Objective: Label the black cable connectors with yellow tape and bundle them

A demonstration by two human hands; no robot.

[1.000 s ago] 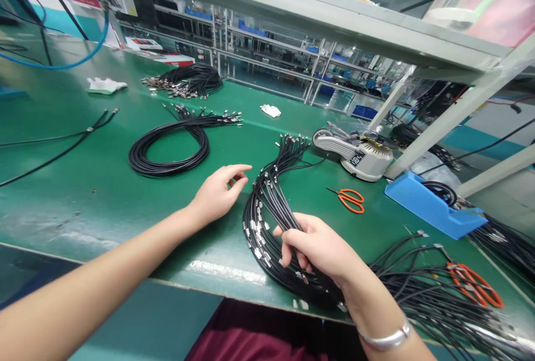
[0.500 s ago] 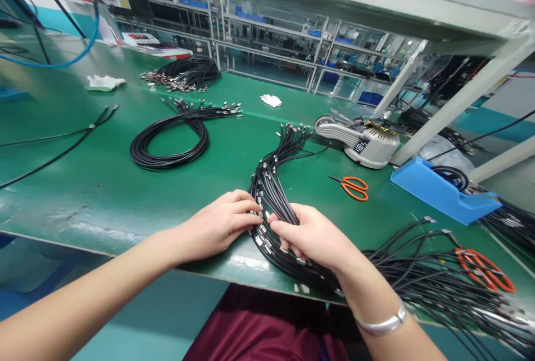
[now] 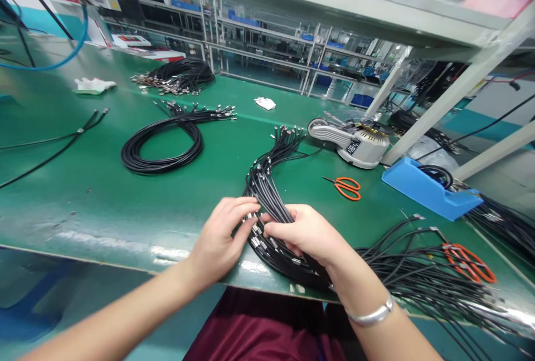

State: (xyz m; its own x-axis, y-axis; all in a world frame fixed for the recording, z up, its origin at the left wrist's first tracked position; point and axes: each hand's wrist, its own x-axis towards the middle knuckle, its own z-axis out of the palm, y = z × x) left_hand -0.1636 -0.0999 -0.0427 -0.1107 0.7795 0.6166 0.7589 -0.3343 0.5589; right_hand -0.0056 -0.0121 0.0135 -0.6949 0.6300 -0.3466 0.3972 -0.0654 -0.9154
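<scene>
A thick bundle of black cables [image 3: 267, 183] with small metal end fittings curves across the green bench in front of me. My right hand [image 3: 298, 230] is wrapped round part of this bundle, its thumb lying across the top. At the bundle's left edge, my left hand [image 3: 229, 230] has its fingers bent and thumb drawn in, closed on a black cable; its fingertips partly hide the spot. Below the hands, silver metal clips [image 3: 261, 241] show among the cables. Past my right wrist, more loose black cables [image 3: 401, 272] spread toward the bench's right side.
Orange-handled scissors [image 3: 346, 187] lie right of the bundle, beside a grey tape dispenser [image 3: 361, 146] and a blue holder [image 3: 430, 191]. More orange-handled scissors [image 3: 468, 262] rest on the right-hand cables. A coiled cable bundle [image 3: 163, 166] sits left; white gloves [image 3: 265, 103] lie behind.
My left hand has turned, and its thumb has come in toward the fingers at the cables. The right hand keeps its hold on the bundle. The view has shifted slightly.
</scene>
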